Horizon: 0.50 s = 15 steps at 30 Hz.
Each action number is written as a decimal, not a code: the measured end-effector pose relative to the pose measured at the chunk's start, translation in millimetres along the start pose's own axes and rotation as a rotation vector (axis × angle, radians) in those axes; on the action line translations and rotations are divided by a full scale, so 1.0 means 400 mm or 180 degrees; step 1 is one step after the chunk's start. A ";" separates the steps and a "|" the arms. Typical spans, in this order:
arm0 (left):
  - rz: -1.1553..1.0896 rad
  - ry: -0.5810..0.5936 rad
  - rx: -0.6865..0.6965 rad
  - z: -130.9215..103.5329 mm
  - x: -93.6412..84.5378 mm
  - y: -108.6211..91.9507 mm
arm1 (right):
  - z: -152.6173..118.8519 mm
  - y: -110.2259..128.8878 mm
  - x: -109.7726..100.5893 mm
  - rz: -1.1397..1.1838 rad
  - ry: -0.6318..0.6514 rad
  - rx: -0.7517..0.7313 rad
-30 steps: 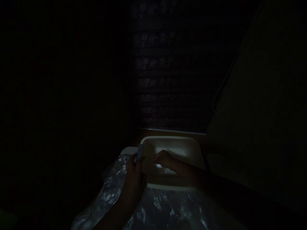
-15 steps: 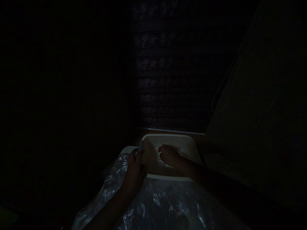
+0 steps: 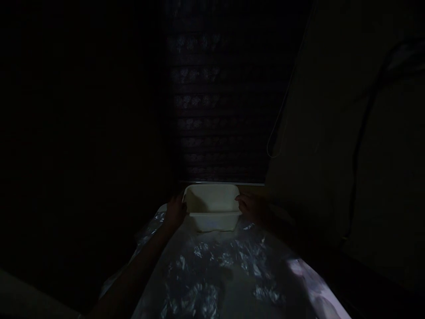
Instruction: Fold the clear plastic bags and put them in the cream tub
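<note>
A white rectangular plastic basin [image 3: 214,223] stands at the far end of the plastic-covered surface, its open top and front wall facing me. My left hand [image 3: 175,212] is closed at the basin's left rim; dimness hides most of its fingers. On the opposite side my right hand [image 3: 255,208] grips the right rim, with fingertips showing over the edge. Shadow fills the left part of the basin's inside, and I make out no object in it. Whether the left hand also has the slim grey thing in it cannot be seen.
Crinkled clear plastic sheeting [image 3: 192,283] covers the surface in front of me. Behind the basin hangs a dark patterned blind [image 3: 195,102] with a looped cord [image 3: 272,150]. A dark cable [image 3: 360,133] runs down the right wall. A pale lit patch [image 3: 314,283] lies at lower right.
My right hand has left the basin's inside and taken its right rim. The basin now shows its front wall and appears farther away. The slim grey thing in my left hand no longer shows.
</note>
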<state>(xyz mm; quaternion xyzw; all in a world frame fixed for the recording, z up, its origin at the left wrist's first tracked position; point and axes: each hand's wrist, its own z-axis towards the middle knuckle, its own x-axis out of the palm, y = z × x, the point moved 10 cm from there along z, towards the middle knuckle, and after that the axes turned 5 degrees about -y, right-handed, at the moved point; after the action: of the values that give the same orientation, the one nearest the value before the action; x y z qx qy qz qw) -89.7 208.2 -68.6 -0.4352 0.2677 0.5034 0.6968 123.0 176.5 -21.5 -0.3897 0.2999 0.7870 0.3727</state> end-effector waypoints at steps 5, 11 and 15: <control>-0.0004 -0.0614 0.0665 -0.143 -0.107 -0.119 | -0.228 0.008 -0.007 -0.0404 0.0505 -0.0342; -0.0117 -0.0320 0.1324 -0.353 -0.097 -0.238 | -0.511 -0.059 -0.019 -0.0926 -0.0225 -0.0065; -0.0343 -0.0172 0.1380 -0.423 -0.075 -0.288 | -0.597 -0.053 0.032 -0.1038 0.0078 -0.0152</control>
<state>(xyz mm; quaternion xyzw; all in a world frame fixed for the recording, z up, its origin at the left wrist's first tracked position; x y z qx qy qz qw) 18.6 32.8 -86.4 -0.2753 0.3272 0.4076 0.8069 228.3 10.3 -159.5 -0.4516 0.2184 0.7181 0.4824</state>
